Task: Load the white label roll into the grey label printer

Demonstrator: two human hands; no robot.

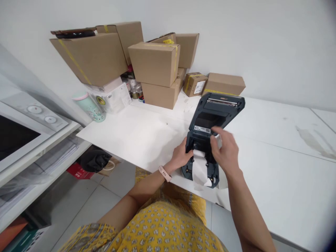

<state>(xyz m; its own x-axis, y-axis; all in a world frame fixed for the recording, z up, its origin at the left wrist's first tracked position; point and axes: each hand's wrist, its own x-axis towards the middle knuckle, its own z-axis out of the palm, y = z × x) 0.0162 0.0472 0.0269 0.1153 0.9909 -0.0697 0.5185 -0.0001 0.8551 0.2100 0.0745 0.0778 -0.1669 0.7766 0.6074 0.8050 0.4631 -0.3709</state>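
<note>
A dark label printer [195, 140] stands near the table's front edge with its lid [210, 120] raised. Inside lies a small white paper roll [199, 153], and a strip of its paper [200, 171] hangs out over the printer's front. My left hand [181, 153] grips the printer's left side wall, its thumb reaching over the rim towards the roll. Above the printer's right side, near the hinge, is my right hand [225, 148]. Its index finger and thumb are apart with nothing visible between them; whether the fingertips touch the lid I cannot tell.
Stacked cardboard boxes [154, 64] line the wall at the back of the white table [265, 168]. A mint-green tumbler [90, 106] stands beside a white box [115, 98] at the left. Further left, a microwave [23, 122] sits on a shelf unit.
</note>
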